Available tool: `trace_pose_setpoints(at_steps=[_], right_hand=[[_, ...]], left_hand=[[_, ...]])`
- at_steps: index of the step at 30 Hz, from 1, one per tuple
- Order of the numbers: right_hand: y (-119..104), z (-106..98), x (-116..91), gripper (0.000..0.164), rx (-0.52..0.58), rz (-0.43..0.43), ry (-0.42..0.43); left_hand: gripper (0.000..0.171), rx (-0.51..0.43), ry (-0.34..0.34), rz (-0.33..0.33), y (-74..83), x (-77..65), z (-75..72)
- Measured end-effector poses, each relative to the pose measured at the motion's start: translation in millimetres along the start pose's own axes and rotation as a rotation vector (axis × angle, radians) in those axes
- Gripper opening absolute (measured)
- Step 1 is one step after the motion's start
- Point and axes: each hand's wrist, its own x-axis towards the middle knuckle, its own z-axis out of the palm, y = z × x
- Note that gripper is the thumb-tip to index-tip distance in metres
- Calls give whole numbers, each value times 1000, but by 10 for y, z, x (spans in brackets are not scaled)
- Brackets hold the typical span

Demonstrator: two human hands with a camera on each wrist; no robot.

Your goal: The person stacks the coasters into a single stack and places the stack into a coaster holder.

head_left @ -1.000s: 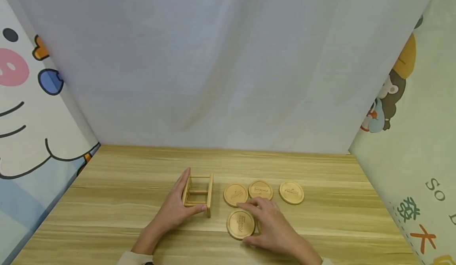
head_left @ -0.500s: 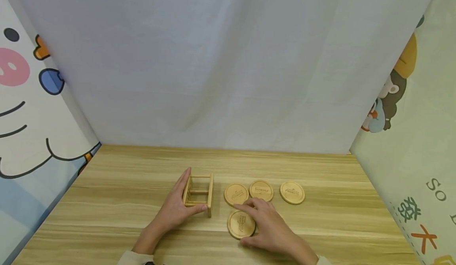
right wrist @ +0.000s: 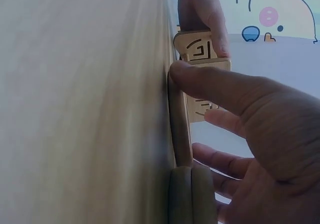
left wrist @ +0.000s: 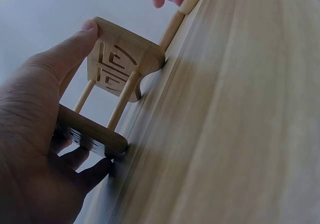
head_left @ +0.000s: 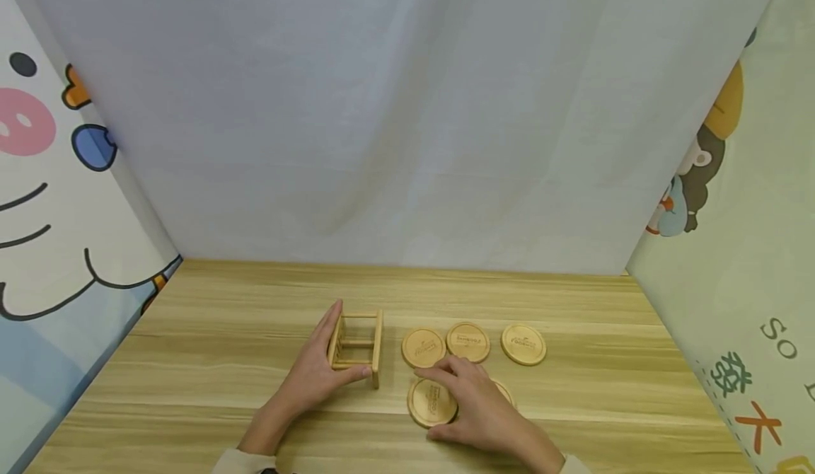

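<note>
My left hand (head_left: 312,371) grips a small bamboo coaster rack (head_left: 377,350) with two end panels joined by thin rods. Its thumb lies along the near side, with the fingers behind the left panel. Cut-out slots show in the rack's panel (left wrist: 117,59) in the left wrist view. On the table my right hand (head_left: 480,403) has thumb and index finger around the edge of a round wooden coaster (head_left: 433,402), which lies flat. The thumb meets that coaster's rim (right wrist: 179,119) in the right wrist view. Under the palm, another coaster (head_left: 504,390) is partly hidden.
Behind the right hand lie three more coasters: one on the left (head_left: 423,348), one in the middle (head_left: 468,342) and one apart on the right (head_left: 523,344). The wooden table (head_left: 255,304) ends at a pale curtain (head_left: 395,141). Printed panels stand at both sides.
My right hand has shifted slightly left and closer over the near coaster, uncovering part of another coaster beneath its palm. The left hand and the rack stay in place.
</note>
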Motion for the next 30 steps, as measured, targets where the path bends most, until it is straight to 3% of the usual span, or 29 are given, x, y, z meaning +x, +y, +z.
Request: trace_pose_setpoints(at_steps=[15,30], right_hand=[[42,4,31,87,4,2,-32],[19,5,16,70,-36,-13,-37]], left_hand=[[132,-11,-3,8,-1,-1,2],[131,-16,-3,7,4,-7,4]])
